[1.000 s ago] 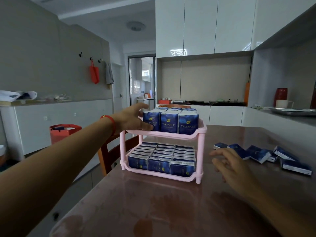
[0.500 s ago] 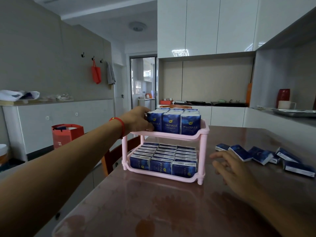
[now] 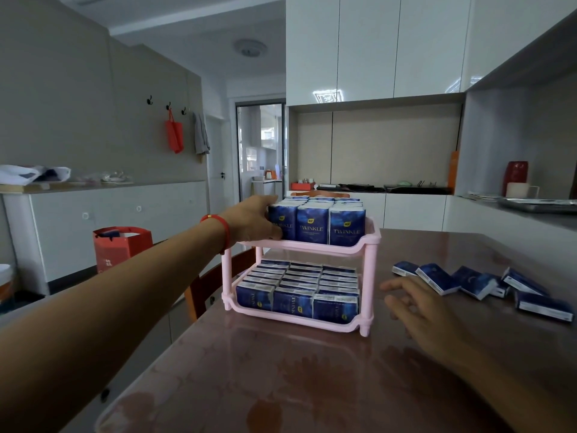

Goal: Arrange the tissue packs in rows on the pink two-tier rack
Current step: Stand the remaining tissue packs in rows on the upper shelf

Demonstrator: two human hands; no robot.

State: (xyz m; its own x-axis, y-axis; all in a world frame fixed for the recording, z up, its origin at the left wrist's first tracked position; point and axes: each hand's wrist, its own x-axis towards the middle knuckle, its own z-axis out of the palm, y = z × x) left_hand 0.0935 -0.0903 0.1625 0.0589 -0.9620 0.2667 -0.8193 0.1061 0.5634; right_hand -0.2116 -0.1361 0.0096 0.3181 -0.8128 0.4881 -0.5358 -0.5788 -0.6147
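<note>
The pink two-tier rack (image 3: 370,243) stands on the brown table, its lower tier filled with rows of dark blue tissue packs (image 3: 293,300). Upright packs marked TWINKLE (image 3: 313,225) fill the upper tier. My left hand (image 3: 253,218) reaches across and presses against the leftmost upper pack, fingers curled over its top and side. My right hand (image 3: 415,303) hovers flat just above the table to the right of the rack, fingers spread and holding nothing. Several loose packs (image 3: 474,281) lie on the table beyond that hand.
A wooden chair (image 3: 215,281) stands at the table's left edge behind the rack. A red paper bag (image 3: 120,246) sits on the floor by the white cabinets. A counter with a metal tray (image 3: 540,204) runs along the right.
My left hand has slid a little further along the left side of the upper packs. My right hand stays over the table with almost no movement.
</note>
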